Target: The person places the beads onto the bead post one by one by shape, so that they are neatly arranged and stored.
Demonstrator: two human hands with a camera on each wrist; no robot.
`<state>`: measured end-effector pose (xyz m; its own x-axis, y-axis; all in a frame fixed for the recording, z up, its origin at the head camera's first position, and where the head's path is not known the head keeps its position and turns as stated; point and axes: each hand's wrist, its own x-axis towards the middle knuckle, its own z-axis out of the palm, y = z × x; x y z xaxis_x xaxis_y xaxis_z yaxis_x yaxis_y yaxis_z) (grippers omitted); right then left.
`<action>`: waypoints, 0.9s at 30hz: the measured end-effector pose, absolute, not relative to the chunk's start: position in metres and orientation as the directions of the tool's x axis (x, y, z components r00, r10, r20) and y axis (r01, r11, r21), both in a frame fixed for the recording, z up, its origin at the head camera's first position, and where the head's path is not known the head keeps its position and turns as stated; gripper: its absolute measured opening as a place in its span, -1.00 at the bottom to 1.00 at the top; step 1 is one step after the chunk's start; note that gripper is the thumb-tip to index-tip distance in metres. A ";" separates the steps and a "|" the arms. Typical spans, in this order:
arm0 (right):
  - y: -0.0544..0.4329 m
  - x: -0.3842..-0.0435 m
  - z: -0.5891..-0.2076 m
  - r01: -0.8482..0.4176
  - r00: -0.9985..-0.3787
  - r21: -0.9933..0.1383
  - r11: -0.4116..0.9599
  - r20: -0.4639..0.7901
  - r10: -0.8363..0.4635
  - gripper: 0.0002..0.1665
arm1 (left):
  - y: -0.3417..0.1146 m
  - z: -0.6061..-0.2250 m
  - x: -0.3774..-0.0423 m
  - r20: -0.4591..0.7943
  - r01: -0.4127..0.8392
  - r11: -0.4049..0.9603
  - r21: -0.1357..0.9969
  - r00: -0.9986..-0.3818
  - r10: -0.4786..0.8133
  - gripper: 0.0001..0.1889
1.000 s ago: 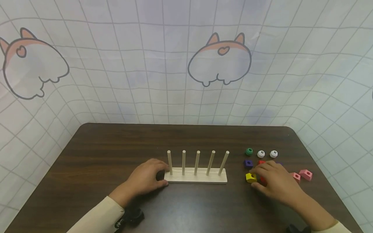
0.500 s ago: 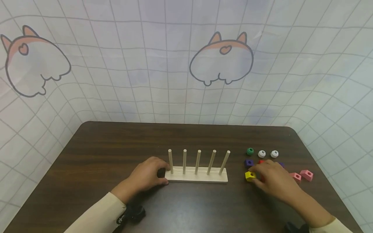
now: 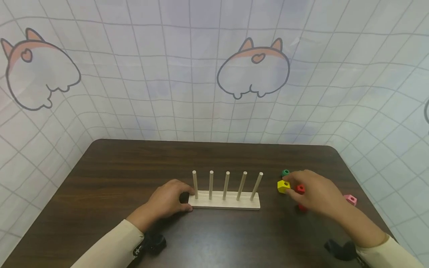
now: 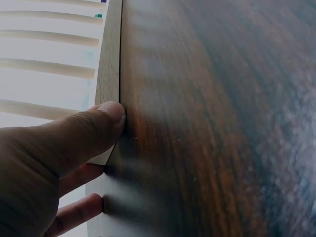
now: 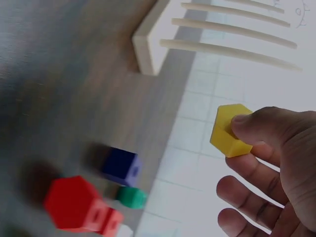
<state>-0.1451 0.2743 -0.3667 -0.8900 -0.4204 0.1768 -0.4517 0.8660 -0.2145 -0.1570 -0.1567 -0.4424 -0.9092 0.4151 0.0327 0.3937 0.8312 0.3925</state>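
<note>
A pale wooden peg stand (image 3: 221,201) with several upright pegs sits mid-table. My left hand (image 3: 167,201) grips the left end of its base, thumb along the front edge (image 4: 109,69) and fingers behind. Over on the right, my right hand (image 3: 316,195) pinches a yellow hexagonal bead (image 3: 282,187) between thumb and fingers. The right wrist view shows this yellow bead (image 5: 223,132) held above the table, with the remaining fingers loosely bent. The hand covers part of the bead group in the head view.
Below the right hand lie red beads (image 3: 300,189), a green bead (image 3: 285,172) and a pink bead (image 3: 350,200). The right wrist view also shows a dark blue cube bead (image 5: 118,165). A patterned white cloth (image 3: 201,74) stands behind the brown table (image 3: 140,160).
My right hand has picked up the yellow bead from the table and shifted it up and slightly left in view. My left hand keeps its grip on the stand.
</note>
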 end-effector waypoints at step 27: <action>0.237 -0.156 -0.311 -0.600 -0.786 -0.263 0.756 0.371 -0.495 -0.59 | -0.156 -0.443 -0.161 0.049 0.399 0.836 0.377 -0.910 0.412 -0.57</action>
<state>-0.1559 0.2372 -0.3113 -0.7858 -0.4950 0.3708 -0.6000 0.7557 -0.2626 -0.1610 -0.1559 -0.4432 -0.9097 0.4125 0.0487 0.3991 0.8357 0.3771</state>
